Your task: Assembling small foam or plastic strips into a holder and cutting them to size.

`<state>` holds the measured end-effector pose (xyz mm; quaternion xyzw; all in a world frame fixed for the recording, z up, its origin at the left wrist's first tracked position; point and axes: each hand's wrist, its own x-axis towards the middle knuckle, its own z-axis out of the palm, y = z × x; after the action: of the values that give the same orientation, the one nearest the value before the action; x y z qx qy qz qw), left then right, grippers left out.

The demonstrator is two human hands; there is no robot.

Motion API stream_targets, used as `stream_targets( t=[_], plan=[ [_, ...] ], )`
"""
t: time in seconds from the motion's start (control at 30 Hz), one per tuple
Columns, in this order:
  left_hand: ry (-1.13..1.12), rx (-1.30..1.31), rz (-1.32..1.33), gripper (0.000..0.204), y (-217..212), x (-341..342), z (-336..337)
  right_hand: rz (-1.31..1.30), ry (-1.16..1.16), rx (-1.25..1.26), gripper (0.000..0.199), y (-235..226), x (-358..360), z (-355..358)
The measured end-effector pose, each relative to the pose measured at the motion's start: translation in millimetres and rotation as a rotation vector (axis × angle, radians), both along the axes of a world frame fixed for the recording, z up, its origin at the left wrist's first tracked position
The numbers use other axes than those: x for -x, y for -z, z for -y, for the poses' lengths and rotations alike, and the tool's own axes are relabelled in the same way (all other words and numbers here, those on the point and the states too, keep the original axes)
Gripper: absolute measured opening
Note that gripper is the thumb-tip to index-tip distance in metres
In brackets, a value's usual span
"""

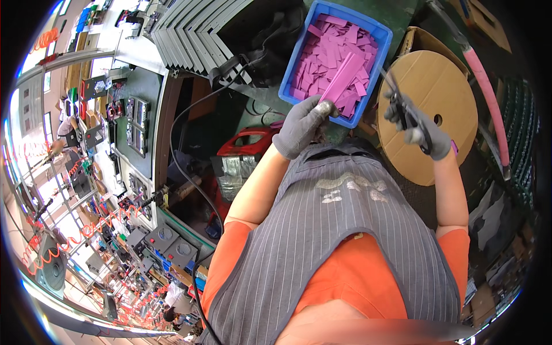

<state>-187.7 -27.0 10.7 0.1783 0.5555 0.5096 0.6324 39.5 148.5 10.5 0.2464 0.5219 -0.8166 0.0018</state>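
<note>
Gloved in grey, my left hand is closed around the lower end of long pink strips. The strips point up and to the right, over a blue bin of many short pink pieces. To the right of the bin, my right hand, also in a grey glove, grips a pair of black-handled scissors. Their blades point up and left, apart from the strips, and look slightly blurred. A round cardboard disc lies just beyond that hand.
Stacked grey metal frames stand at the upper left, with a black cable hanging below. Left of me is a red case. A pink-sleeved pole stands at the right. Workbenches and other people fill the far left.
</note>
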Motion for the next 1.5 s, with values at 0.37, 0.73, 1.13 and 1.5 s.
stream_targets(
  t=[0.37, 0.73, 1.13, 1.5],
  plan=[
    [0.127, 0.011, 0.029, 0.033, 1, -10, -5, 0.112, -0.203, -0.214, 0.111, -7, 28, 21],
    [0.124, 0.009, 0.035, 0.031, -2, -10, -9, 0.134, -0.149, -0.145, 0.061, -4, 36, 16],
    [0.196, 0.107, -0.033, 0.031, 28, 5, -11, 0.293, 0.127, 0.244, 0.024, 35, 27, 5],
    [0.302, 0.007, 0.044, 0.034, 8, -15, -4, -0.035, 0.226, -0.07, 0.045, 3, 53, 16]
  ],
)
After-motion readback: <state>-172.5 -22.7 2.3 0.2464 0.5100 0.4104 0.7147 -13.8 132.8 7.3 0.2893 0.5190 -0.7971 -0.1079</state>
